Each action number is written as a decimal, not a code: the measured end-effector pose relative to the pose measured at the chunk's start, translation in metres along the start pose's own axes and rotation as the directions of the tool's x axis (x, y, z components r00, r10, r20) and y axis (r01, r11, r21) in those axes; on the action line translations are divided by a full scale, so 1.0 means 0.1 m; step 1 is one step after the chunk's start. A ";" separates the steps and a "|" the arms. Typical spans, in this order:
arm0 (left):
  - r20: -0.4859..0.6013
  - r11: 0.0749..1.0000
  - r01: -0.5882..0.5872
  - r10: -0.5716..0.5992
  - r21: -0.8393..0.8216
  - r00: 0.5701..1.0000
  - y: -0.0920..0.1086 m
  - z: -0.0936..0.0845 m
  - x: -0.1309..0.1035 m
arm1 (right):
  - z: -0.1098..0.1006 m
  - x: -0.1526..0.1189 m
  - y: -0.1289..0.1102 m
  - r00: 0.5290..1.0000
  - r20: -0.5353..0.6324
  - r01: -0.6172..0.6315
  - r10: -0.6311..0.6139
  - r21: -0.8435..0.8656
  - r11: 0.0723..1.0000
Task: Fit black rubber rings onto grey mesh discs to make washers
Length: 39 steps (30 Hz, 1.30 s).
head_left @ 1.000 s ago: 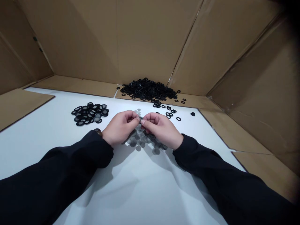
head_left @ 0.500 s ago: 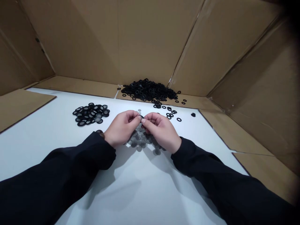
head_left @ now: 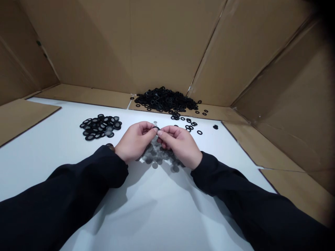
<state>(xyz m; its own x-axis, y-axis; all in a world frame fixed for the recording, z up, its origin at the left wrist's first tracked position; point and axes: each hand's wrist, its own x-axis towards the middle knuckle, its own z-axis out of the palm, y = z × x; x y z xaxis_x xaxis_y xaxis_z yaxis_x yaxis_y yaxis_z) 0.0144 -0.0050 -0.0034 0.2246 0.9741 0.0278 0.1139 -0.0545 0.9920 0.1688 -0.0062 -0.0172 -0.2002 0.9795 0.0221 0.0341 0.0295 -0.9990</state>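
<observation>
Black ring pinched between thumbs and fingers of both hands, above grey discs on white table.

A hand could pass over the white tabletop nearer than the left hand and right hand; beyond them, the black ring heap and cardboard wall obstruct.

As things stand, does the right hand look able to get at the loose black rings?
Probably yes: the right hand pinches a ring, but bare tabletop leaves the way to the loose black rings free.
</observation>
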 end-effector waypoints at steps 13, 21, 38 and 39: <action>0.064 0.998 0.004 -0.008 0.065 0.998 -0.02 -0.01 -0.02 | -0.04 0.01 0.00 0.996 0.078 -0.034 0.041 -0.090 0.995; 0.065 0.996 -0.023 0.018 0.087 0.998 -0.02 -0.01 0.00 | -0.01 0.00 0.00 0.998 0.054 0.017 -0.014 -0.052 0.999; 0.091 0.996 0.054 -0.048 -0.065 0.995 -0.07 0.01 0.00 | -0.01 0.02 0.06 1.000 0.027 -0.008 0.008 0.022 1.000; 0.086 0.995 0.060 -0.053 -0.081 0.995 -0.08 0.01 0.00 | -0.01 0.02 0.05 1.000 0.027 0.007 -0.007 -0.003 1.000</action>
<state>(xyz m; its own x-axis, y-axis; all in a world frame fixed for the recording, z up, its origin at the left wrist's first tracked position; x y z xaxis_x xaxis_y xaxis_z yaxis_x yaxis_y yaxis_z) 0.0145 -0.0048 -0.0111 0.3005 0.9531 -0.0352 0.0483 0.0217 0.9986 0.1695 -0.0044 -0.0220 -0.2266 0.9736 0.0280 0.0359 0.0371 -0.9987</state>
